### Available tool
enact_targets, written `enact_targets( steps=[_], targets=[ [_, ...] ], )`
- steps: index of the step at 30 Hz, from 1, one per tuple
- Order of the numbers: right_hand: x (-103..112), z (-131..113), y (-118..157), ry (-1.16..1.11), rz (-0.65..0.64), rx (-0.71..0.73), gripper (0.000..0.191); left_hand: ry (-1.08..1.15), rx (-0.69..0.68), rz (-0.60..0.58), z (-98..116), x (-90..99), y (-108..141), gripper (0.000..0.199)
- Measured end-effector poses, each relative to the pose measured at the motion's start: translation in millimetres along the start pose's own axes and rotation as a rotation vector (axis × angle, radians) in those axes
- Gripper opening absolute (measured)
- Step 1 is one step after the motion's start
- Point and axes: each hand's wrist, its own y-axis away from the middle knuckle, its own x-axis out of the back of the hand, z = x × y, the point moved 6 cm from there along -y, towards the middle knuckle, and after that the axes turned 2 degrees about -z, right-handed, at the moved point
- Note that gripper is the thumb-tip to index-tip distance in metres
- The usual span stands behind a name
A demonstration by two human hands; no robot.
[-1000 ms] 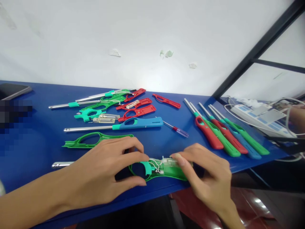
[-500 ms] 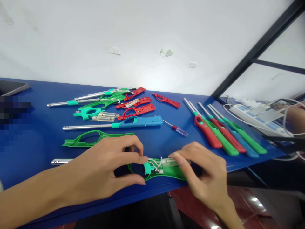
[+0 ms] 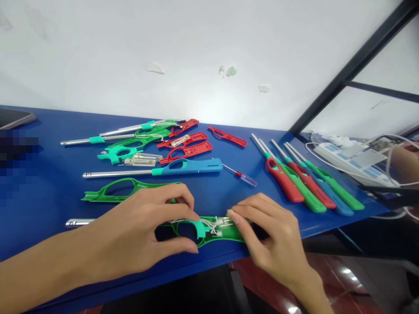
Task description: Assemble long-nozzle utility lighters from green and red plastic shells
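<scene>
An opened green lighter handle half lies near the table's front edge, with a teal trigger, white wires and a clear fuel tank in it. My left hand spans the trigger area, index finger on the upper side and thumb at the lower edge. The metal tube of this lighter runs out past my left wrist. My right hand pinches the clear tank at the right end of the handle, covering part of it. A loose green handle half lies just behind my left hand.
On the blue table are a blue lighter, a screwdriver, red handle halves and loose clear tanks. Several whole lighters lie at right. Beyond a black frame, another person's hand shows.
The clear tank has shifted left and lower against the handle half, with my right hand moving left. My left hand stays at the trigger. The view has shifted slightly.
</scene>
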Motion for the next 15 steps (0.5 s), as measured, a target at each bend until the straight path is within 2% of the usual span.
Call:
enact_targets(
  steps=[15],
  targets=[
    [2.1, 1.2, -3.1, -0.076, -0.032, -0.016, 0.014, -0.016, 0.009, -0.010, -2.5, -0.7, 1.1, 0.015]
  ],
)
